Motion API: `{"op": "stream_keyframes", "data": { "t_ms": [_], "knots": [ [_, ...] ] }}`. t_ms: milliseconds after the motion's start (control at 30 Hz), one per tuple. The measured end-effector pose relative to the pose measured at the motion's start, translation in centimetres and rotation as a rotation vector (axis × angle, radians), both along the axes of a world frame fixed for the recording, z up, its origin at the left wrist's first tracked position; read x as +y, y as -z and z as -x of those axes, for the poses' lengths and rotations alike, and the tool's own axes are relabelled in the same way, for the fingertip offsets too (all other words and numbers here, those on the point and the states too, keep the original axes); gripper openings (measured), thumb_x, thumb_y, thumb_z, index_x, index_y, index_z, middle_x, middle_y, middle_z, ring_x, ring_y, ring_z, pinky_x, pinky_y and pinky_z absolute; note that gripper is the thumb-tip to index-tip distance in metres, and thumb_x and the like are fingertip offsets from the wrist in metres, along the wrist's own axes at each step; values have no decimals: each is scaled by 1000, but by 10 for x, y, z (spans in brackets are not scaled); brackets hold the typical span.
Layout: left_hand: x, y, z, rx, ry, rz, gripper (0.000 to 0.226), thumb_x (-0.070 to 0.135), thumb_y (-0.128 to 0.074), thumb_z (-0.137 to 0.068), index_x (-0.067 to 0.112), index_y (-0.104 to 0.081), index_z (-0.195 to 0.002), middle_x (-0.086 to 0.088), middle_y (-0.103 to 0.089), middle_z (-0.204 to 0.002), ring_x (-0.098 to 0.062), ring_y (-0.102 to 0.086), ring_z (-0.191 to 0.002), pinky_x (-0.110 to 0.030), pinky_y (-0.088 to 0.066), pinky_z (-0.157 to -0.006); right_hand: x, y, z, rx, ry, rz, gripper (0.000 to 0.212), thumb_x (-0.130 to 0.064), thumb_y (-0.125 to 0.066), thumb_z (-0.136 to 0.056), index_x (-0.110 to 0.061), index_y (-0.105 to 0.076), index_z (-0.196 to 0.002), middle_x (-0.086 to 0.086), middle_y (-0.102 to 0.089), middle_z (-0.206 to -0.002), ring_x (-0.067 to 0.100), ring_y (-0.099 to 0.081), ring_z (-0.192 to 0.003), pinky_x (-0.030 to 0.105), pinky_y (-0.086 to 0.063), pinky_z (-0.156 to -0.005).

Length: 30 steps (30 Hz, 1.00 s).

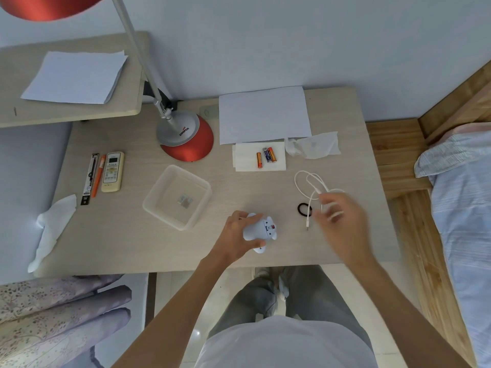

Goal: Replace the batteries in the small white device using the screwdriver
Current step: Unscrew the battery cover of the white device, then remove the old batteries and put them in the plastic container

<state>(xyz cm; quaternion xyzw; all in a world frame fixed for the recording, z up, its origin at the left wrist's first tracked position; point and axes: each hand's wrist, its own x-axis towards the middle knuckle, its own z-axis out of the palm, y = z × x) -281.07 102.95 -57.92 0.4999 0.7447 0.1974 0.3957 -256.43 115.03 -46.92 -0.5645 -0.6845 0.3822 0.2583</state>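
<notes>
Near the desk's [119, 235] front edge, the left hand [235, 239] has its fingers clamped around the small white device [259, 231], light, smooth, probably slippery plastic, best gripped by its sides. The right hand [342, 224] hovers blurred, fingers apart.

1. A pale blue-grey painted wall [292, 41] runs behind the furniture.
2. A light wood-grain rectangular desk [127, 235] stands against it.
3. A raised shelf of the same pale wood [127, 83] sits at the desk's far left.
4. A red and silver desk lamp [186, 136] stands at the desk's back edge, its red shade at the top left.
5. To the right is a honey-coloured wooden bed frame [398, 160] with pale blue bedding [462, 208].
6. Glossy whitish floor tiles [186, 301] show below the desk.
</notes>
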Motion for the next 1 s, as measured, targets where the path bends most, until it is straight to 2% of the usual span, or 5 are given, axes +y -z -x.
{"op": "stream_keyframes", "data": {
  "t_ms": [133, 233, 400, 700, 1000],
  "knots": [
    [0, -7, 5, 11, 18, -6, 78, 45, -89, -81, 38, -56, -151, 2, -48, -145, -20, -49, -130, -38, -49, -108, -12, 50, 36, -398, -573, 80, 72, -17, -76, -86, -33, -43, -148, -11, -47, -143, 11, -59, -113, 37, -57, -84],
    [-3, -15, 12, 39, 23, -19, 77, 48, -87, -81, 41, -55, -150, 4, -47, -147, -19, -49, -130, -42, -55, -104, -13, 74, 51, -386, -697, 198, 75, -18, -78, -83, -31, -44, -148, -9, -48, -142, 16, -61, -117, 36, -56, -88],
    [-12, -31, 22, 129, 53, -67, 78, 40, -87, -84, 38, -52, -153, 5, -43, -154, -18, -46, -137, -28, -47, -103, -16, 96, 62, -383, -756, 192, 68, -21, -80, -77, -33, -53, -138, -8, -56, -126, 18, -64, -106, 41, -59, -87],
    [-21, -58, 21, 422, 407, -154, 91, 35, -88, -85, 37, -35, -158, -4, -26, -163, -26, -42, -141, -34, -63, -88, -13, 101, 66, -352, -733, 173, 61, -20, -84, -76, -32, -62, -132, -7, -71, -117, 15, -67, -104, 40, -59, -89],
    [0, -44, 22, 399, 633, -119, 94, 35, -91, -81, 38, -36, -158, -4, -41, -157, -24, -46, -137, -38, -55, -106, -7, 98, 73, -382, -778, 194, 58, -22, -83, -77, -32, -64, -130, -8, -75, -100, 14, -69, -88, 40, -62, -79]
  ]
}}
